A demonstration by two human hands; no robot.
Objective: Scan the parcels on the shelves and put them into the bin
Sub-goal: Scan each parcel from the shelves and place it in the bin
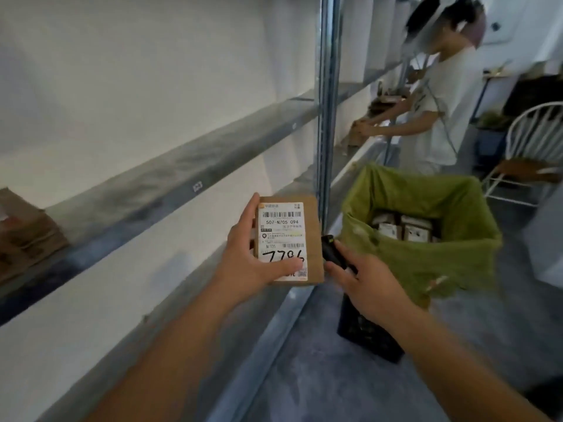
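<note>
Held in centre frame: small cardboard parcel (pixel 289 240), label up, gripped by left hand (pixel 248 263), thumb over label's lower edge, fingers behind the far side. Black handheld scanner (pixel 333 252) clasped in right hand (pixel 365 287), fingers curled round it, just right of parcel. Better to lift thumb off lower barcode, aim scanner at upper barcode squarely. Green-lined bin (pixel 426 257) at right, already holding parcels; nothing between. More cardboard parcels (pixel 27 236) on shelf (pixel 170 178), far left. Another person (pixel 438 111) upper right, well apart.
</note>
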